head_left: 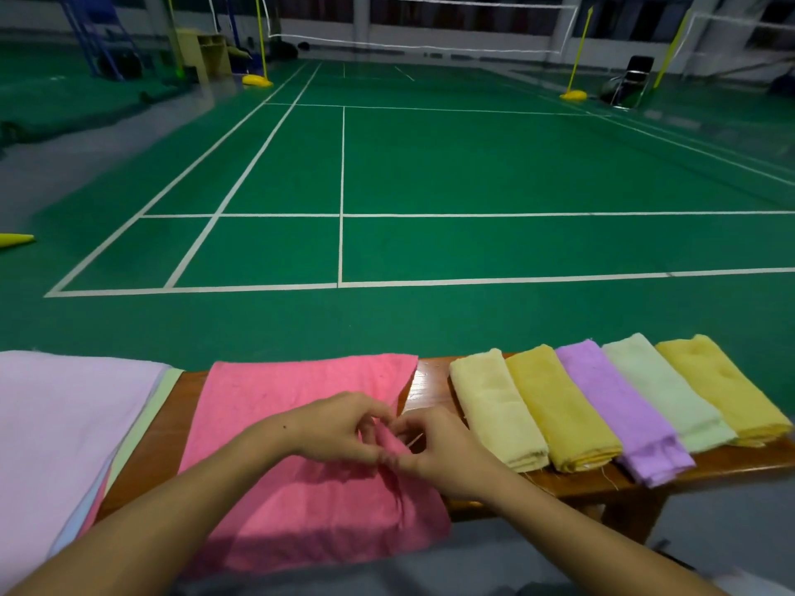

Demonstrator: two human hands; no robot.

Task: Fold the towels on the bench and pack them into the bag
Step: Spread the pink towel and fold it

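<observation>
Pink towel (pixel 301 423) lies flat across the bench (pixel 430 385). Left hand (pixel 340 428) and right hand (pixel 439 453) both pinch its right edge, apparently to start a fold. 5 folded towels (pixel 602 406) sit right; unfolded stack (pixel 64 432) left. No bag visible.

bench (pixel 430 387): unfolded stack (pixel 64 423) left | spread towel (pixel 275 423) middle | folded towels (pixel 602 406) right
</observation>
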